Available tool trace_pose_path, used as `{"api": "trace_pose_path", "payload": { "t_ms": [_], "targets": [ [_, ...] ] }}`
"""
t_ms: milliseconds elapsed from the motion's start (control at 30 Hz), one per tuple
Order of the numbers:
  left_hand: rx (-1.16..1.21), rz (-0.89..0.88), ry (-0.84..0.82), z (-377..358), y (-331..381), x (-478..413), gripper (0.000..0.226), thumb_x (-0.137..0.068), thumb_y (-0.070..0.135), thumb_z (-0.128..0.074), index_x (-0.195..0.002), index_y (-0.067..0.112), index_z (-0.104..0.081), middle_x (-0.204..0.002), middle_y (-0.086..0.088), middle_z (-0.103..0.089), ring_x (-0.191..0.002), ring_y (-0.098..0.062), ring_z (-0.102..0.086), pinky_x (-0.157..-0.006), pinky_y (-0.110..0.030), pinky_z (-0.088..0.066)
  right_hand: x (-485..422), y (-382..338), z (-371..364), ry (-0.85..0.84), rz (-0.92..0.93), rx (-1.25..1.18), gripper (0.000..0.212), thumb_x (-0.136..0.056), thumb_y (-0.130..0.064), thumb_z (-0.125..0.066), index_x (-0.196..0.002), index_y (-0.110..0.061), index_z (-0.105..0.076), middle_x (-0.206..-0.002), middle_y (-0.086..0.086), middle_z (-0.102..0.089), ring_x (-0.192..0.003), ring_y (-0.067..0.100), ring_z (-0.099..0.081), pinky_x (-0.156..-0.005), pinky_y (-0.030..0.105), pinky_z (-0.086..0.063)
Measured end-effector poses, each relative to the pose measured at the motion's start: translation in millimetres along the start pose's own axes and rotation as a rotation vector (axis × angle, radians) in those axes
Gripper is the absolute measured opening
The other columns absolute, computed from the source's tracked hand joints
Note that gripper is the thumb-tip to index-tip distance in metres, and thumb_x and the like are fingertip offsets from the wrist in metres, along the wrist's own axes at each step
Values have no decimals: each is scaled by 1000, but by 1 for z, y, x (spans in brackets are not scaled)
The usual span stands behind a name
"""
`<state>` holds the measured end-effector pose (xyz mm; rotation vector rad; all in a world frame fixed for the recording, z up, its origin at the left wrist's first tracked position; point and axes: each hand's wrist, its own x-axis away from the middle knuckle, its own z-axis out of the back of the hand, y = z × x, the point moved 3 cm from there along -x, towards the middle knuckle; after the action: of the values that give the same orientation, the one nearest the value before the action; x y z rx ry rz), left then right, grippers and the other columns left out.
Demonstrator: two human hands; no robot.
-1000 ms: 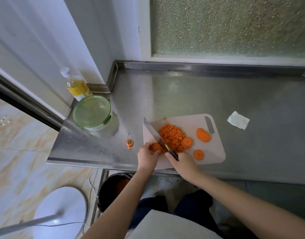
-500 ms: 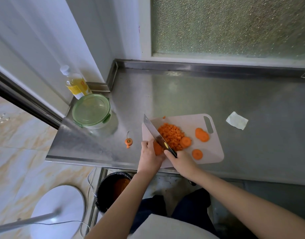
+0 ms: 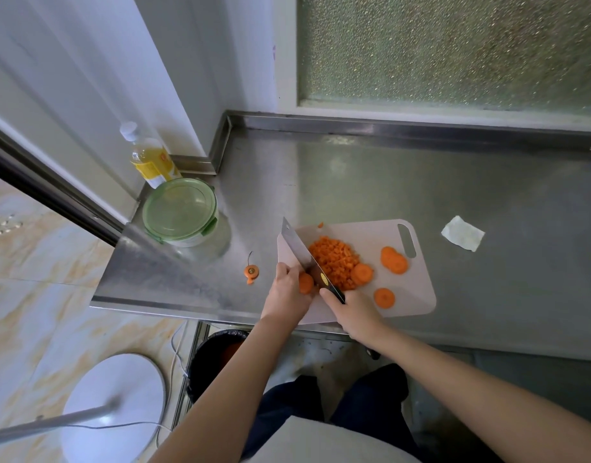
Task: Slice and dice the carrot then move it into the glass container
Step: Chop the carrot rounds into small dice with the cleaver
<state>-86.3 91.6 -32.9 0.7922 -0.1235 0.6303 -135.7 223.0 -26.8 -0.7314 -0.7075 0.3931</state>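
One stiff, light carrot round (image 3: 305,283), likely slick-faced, lies at the cutting board's (image 3: 417,295) near-left corner, seemingly pinched by the left hand's (image 3: 287,289) curled fingers, best held back from the knife (image 3: 304,255) whose handle the right hand (image 3: 350,310) grips.

Seen from the head camera, the person wore a pale, off-white top (image 3: 320,442), its hem filling the lower edge of the view, over dark navy trousers (image 3: 370,406) whose two legs showed as separate dark shapes. The left forearm (image 3: 234,372) and right forearm (image 3: 471,382) were bare along their whole visible length, and the left hand (image 3: 285,292) and right hand (image 3: 354,312) were uncovered as well.
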Motion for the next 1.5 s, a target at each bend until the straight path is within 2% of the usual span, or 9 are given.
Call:
{"api": "trace_pose_path", "payload": {
  "t_ms": [233, 367, 500, 633, 733, 900, 1100, 1367, 1500],
  "targets": [
    [-8, 35, 16, 1, 2, -1, 27, -87, 15, -57, -111, 2, -56, -111, -13, -46, -93, -33, -56, -83, -40, -50, 1, 1, 1, -15, -44, -72, 47, -97, -44, -45, -61, -13, -42, -49, -2, -39, -38, 5, -37, -44, 21, -30],
    [-11, 54, 19, 1, 1, 0, 27, -88, 17, -57, -110, 1, -55, -113, -14, -47, -92, -31, -56, -79, -31, -48, 1, 1, -1, -30, -75, -126, 46, -96, -45, -46, -61, -16, -40, -49, -3, -37, -38, 5, -35, -44, 20, -28],
    [56, 65, 36, 0, 1, 7, 36, -87, 23, -62, -117, 6, -54, -114, -9, -45, -96, -24, -53, -78, -21, -41, 1, 2, -3, -36, -68, -129, 47, -96, -46, -45, -61, -16, -40, -50, -2, -37, -40, 7, -36, -45, 22, -28],
    [214, 139, 98, 2, -2, 12, 45, -85, 30, -64, -125, 12, -52, -117, -4, -48, -96, -16, -52, -81, -20, -40, 0, 1, 3, -27, -45, -100, 48, -95, -47, -45, -65, -10, -46, -48, -2, -39, -38, 6, -37, -46, 25, -31],
    [282, 177, 183, 4, -5, 12, 35, -86, 26, -66, -116, 9, -60, -111, -6, -58, -90, -9, -52, -76, -15, -38, 0, 0, 6, 14, -41, -94, 50, -95, -48, -44, -59, -13, -44, -46, -4, -39, -41, 9, -40, -46, 26, -31],
    [325, 238, 256, 6, -9, 12, 18, -81, 15, -71, -97, 7, -69, -98, -4, -69, -81, -9, -55, -69, -5, -32, 0, 0, 9, 65, -82, -183, 58, -95, -56, -33, -53, -17, -43, -36, -6, -40, -42, 8, -37, -46, 23, -25],
    [355, 312, 273, 6, -9, 12, 15, -79, 18, -73, -91, 10, -74, -91, -3, -72, -79, -12, -58, -69, -16, -37, 3, 1, 8, 37, -69, -147, 60, -99, -49, -29, -50, -17, -39, -31, -8, -38, -33, 5, -37, -44, 20, -23],
    [409, 357, 256, 6, -8, 12, 17, -80, 18, -73, -95, 11, -74, -93, -2, -71, -76, -9, -55, -67, -16, -37, 2, 0, 6, 46, -46, -87, 63, -99, -50, -28, -49, -13, -40, -31, -6, -37, -31, 6, -37, -40, 17, -23],
    [417, 356, 267, 6, -8, 12, 15, -79, 17, -73, -94, 11, -75, -92, -1, -72, -77, -9, -56, -70, -18, -38, 2, 1, 4, 52, -44, -64, 64, -99, -49, -30, -45, -16, -40, -31, -6, -38, -35, 6, -36, -44, 22, -26]
  ]
}}
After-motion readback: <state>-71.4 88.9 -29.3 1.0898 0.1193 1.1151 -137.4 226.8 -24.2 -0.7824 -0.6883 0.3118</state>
